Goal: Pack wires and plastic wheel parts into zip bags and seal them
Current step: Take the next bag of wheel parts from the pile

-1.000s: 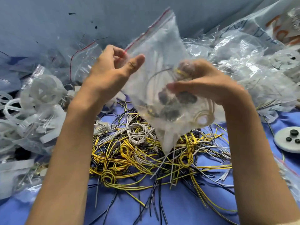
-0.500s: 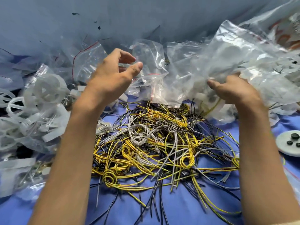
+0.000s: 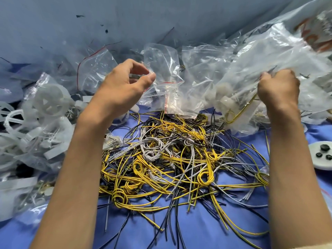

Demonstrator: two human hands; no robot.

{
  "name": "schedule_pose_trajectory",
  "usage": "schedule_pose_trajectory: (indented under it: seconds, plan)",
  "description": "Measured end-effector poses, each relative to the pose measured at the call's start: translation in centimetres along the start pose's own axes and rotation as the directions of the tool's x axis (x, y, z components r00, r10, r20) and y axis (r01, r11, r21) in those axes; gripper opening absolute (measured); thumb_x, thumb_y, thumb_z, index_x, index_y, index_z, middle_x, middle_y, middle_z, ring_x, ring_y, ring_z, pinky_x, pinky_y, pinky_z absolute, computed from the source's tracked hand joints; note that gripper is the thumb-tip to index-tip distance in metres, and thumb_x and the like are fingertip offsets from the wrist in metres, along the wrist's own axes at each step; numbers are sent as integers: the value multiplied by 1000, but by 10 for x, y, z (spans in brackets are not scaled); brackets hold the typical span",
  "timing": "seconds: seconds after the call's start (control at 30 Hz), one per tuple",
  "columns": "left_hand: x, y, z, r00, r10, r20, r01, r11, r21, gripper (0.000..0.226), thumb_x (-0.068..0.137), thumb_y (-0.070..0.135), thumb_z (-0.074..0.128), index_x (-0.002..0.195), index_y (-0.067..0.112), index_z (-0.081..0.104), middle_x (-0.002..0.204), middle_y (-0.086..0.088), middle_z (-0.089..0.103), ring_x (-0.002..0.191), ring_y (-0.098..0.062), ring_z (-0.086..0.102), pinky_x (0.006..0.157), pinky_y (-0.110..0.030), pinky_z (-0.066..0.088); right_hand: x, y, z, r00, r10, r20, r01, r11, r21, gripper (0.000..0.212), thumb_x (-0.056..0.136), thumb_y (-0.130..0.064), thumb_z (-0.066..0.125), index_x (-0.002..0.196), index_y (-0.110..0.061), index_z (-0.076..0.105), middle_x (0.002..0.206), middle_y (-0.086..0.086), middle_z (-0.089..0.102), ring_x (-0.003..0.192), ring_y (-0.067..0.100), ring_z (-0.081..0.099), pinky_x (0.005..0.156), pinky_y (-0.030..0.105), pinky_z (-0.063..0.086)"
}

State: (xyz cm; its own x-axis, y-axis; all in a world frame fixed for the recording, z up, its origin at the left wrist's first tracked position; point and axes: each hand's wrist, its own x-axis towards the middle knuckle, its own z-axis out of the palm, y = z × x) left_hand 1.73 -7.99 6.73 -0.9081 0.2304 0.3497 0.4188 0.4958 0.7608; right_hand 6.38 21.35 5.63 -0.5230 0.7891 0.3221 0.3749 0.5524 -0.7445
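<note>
Clear zip bag holding white plastic bits and a yellow wire loop (image 3: 237,94) now sits at the right of the frame, low against the heap of clear filled bags (image 3: 269,49) at upper right. 1 second ago it hung mid-frame between both hands; since then it has swung right and dropped.

Right hand (image 3: 278,88): fingers curled tight, bunching the plastic of that bag at its top edge. Can't tell whether the zip strip is closed.

Left hand (image 3: 122,85) has let go and hangs centre-left, fingers loosely curled toward the thumb, nothing clearly held. Just past it lie empty clear zip bags with red strips (image 3: 161,69).

Judgement: this bag looks finished and is being parked with the done ones, so 1 pack cycle is ending and the next starts with a fresh bag.

Plenty left: a tangle of yellow, black and grey wires (image 3: 176,159) fills the centre on the blue cloth (image 3: 197,230), and translucent white plastic wheel parts (image 3: 48,103) are stacked at left. A white round dish with 3 black nuts (image 3: 321,159) sits at the right edge.
</note>
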Motion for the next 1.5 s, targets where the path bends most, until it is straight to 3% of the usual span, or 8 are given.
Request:
schedule_pose_trajectory:
  seconds: [0.2, 0.3, 0.57, 0.73, 0.87, 1.03, 1.3, 1.5]
  plan:
    - [-1, 0, -1, 1000, -5, 14, 5, 1000, -9, 17, 89, 41, 59, 100, 28, 57, 91, 17, 61, 68, 16, 53, 57, -12, 36, -9, -2, -3, 990, -16, -143, 35, 991, 133, 80, 81, -9, 54, 147, -3, 10, 148, 31, 16, 138, 38, 24, 106, 24, 22]
    - [-1, 1, -2, 1000, -4, 16, 4, 1000, -4, 18, 90, 41, 58, 101, 28, 56, 94, 17, 61, 76, 12, 54, 58, -13, 36, -16, -14, -1, 949, -218, -229, 217, 976, -29, 71, 75, -14, 56, 142, -13, 31, 141, 27, 24, 129, 38, 29, 102, 28, 27]
    - [0, 0, 0, 1000, 5, 11, -4, 1000, -15, 17, 90, 38, 59, 101, 25, 57, 85, 17, 57, 58, 20, 50, 46, 0, 34, -31, -31, 26, 721, -640, 265, 682, 724, -104, 55, 78, -24, 74, 130, -29, 56, 160, 0, 6, 147, 19, 2, 116, 45, 1]
    - [0, -1, -2, 1000, -3, 15, 4, 1000, -10, 17, 90, 39, 58, 101, 26, 57, 87, 19, 57, 59, 22, 49, 47, -2, 34, -33, -13, 38, 659, -257, 706, 600, 747, -288, 65, 76, -48, 71, 135, -47, 43, 160, 0, -1, 147, 20, -6, 109, 63, -7]
    - [0, 0, -3, 1000, 1, 22, -1, 1000, -15, 17, 90, 38, 58, 101, 26, 56, 88, 19, 58, 60, 24, 50, 46, -1, 34, -23, -1, 33, 767, -153, 624, 426, 848, -315, 55, 81, -8, 60, 124, -43, 56, 155, 1, 25, 143, 22, 19, 112, 59, -5]
    - [0, 0, -4, 1000, -4, 1, 4, 1000, -21, 14, 90, 38, 59, 98, 27, 57, 84, 18, 57, 58, 21, 49, 51, -5, 36, -21, -1, 35, 829, -66, 556, 355, 830, -430, 35, 82, -10, 47, 101, -26, 71, 126, 4, 57, 125, 25, 40, 109, 52, 8]
    - [-2, 3, -3, 1000, 2, 9, -2, 999, 37, 15, 90, 41, 57, 99, 29, 57, 83, 21, 56, 59, 23, 48, 55, -16, 35, -36, -12, 46, 560, -471, 681, 652, 758, -12, 33, 90, -23, 58, 120, -38, 60, 159, -1, 12, 144, 24, 18, 116, 51, 0]
    - [-1, 2, -3, 1000, 4, 16, -4, 1000, 18, 17, 91, 40, 57, 101, 26, 57, 75, 19, 53, 53, 19, 48, 51, -9, 34, -52, -11, 76, 359, -300, 884, 719, 692, -57, 48, 94, -45, 49, 138, -25, 48, 160, -3, 2, 146, 23, 9, 116, 47, 12]
